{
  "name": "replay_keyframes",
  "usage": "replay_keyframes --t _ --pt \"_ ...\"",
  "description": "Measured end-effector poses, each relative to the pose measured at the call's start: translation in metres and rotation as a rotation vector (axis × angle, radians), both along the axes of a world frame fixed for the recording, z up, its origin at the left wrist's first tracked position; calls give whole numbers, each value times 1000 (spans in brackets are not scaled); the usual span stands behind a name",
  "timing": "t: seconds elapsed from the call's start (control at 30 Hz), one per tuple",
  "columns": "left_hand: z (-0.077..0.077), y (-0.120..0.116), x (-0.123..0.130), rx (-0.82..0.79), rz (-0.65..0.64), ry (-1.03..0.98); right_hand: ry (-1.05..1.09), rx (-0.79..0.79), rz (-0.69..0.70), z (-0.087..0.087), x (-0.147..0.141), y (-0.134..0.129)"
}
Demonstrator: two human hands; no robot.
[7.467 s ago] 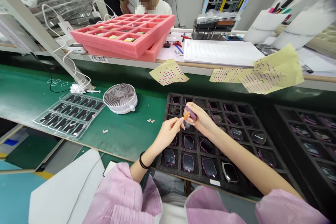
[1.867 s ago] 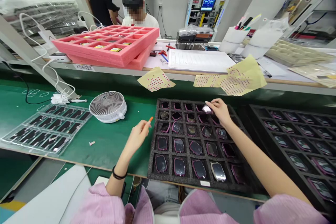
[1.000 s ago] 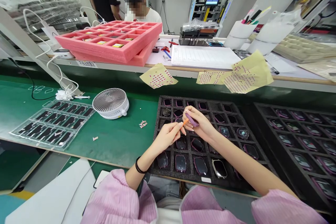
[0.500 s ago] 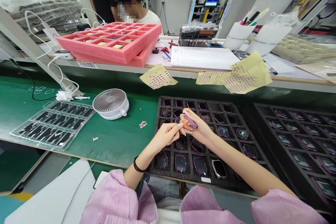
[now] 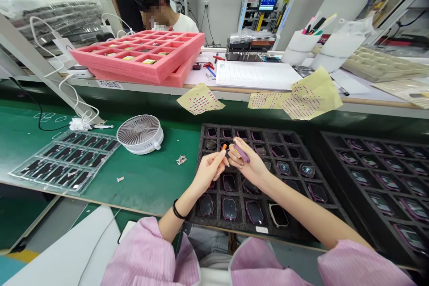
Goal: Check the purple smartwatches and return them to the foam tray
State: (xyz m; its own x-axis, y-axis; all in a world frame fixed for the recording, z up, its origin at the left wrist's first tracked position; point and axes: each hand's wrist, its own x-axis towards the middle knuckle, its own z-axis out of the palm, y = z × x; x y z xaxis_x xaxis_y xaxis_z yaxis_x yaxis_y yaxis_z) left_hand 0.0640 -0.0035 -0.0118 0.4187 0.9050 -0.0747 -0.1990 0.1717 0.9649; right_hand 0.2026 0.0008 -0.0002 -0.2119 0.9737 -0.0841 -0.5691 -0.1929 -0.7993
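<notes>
My left hand point(image 5: 209, 169) is closed on a thin tool with an orange end point(image 5: 224, 146), which sticks up past the thumb; the rest of it is hidden by my fingers. In my right hand point(image 5: 250, 163), a purple watch case point(image 5: 242, 154) is gripped on edge between thumb and fingers. A small gap separates the two hands, and the tool's orange end is apart from the case. Both hands hover over a black foam tray point(image 5: 219, 205), whose pockets hold several dark-screened watch cases point(image 5: 229, 208) and a silver-rimmed one point(image 5: 279, 215).
Right of it lies a second black tray point(image 5: 362, 196) of watch cases. On the left are a small fan point(image 5: 140, 132), a clear plastic tray point(image 5: 63, 161) of dark parts and small scraps point(image 5: 181, 159). Pink foam trays point(image 5: 147, 69) sit on the shelf, with yellow label sheets point(image 5: 201, 99) hanging below. Two people are beyond.
My left hand has drawn slightly left and turned, taking the orange-ended tool away from the purple watch case. My right hand still grips the case, now tilted a little differently.
</notes>
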Motion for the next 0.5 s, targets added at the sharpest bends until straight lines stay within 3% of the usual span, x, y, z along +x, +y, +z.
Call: replay_keyframes --t 0.13,0.3,0.4,0.47,0.5 --pt "6 6 6 85 24 72 -237 83 -92 -2 -2 -4" --pt "3 6 8 67 30 45 -434 224 -143 -16 -2 1" --pt "-2 12 -16 52 155 82 -631 298 -259 -28 35 26" --pt "-7 19 -43 94 284 191 -966 367 -476 -34 78 50" --pt "-10 23 -59 141 342 286 -1045 369 -513 -37 102 61"
